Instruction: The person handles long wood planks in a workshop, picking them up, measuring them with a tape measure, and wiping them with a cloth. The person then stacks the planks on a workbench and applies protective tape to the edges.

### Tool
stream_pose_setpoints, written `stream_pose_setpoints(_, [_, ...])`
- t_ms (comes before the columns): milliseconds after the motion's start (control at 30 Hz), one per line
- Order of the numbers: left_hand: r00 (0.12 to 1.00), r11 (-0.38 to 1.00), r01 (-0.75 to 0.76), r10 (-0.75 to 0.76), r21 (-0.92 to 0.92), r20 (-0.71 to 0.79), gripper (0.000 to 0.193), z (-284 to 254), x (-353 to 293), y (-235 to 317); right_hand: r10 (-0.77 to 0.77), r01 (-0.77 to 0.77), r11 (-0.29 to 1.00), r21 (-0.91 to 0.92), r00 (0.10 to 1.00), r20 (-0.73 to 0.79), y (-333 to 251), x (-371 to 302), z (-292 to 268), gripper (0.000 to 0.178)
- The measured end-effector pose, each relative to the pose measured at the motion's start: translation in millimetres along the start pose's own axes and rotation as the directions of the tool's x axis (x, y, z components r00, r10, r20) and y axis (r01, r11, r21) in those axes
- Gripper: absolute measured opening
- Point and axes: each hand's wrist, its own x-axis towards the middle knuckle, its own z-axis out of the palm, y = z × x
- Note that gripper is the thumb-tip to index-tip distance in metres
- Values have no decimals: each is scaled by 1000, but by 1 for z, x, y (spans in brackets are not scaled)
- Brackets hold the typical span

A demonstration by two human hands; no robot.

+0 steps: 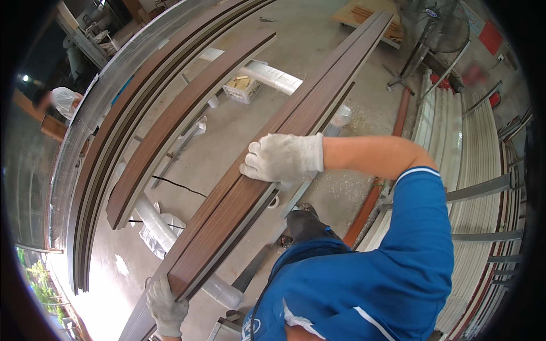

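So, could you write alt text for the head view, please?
A right hand in a pale fabric glove rests on long brown woodgrain strips; the gloved left hand touches their near end. Another brown strip lies to the left.

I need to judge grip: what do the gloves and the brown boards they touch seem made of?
Gloves: matt off-white fabric, probably knitted cotton or a blend, judging by soft wrinkles and a snug cuff. Boards: brown, low-sheen wood-look face with lengthwise streaks; the pale side hints at a coated profile, core unclear.
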Motion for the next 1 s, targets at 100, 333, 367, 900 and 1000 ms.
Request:
stream_pose_setpoints(100, [996, 983, 32, -16, -182, 91, 79, -30, 12, -10, 47, -82, 989, 125, 965, 259, 10, 13, -27, 46])
stream_pose_setpoints(333, [968, 899, 249, -220, -360, 120, 62, -46, 16, -31, 71, -56, 953, 299, 997, -41, 46, 6, -20, 52])
stream_pose_setpoints(367, [974, 914, 226, -212, -338, 79, 60, -46, 19, -39, 130, -100, 968, 229, 984, -118, 56, -7, -16, 51])
stream_pose_setpoints(900, [921, 896, 390, -375, -212, 110, 83, -34, 119, -62, 176, -140, 945, 294, 979, -98, 195, 15, -1, 88])
stream_pose_setpoints(1000, [897, 830, 428, -342, -358, 281, 80, -38, 135, -58, 228, -248, 857, 452, 969, 99, 204, 13, -18, 89])
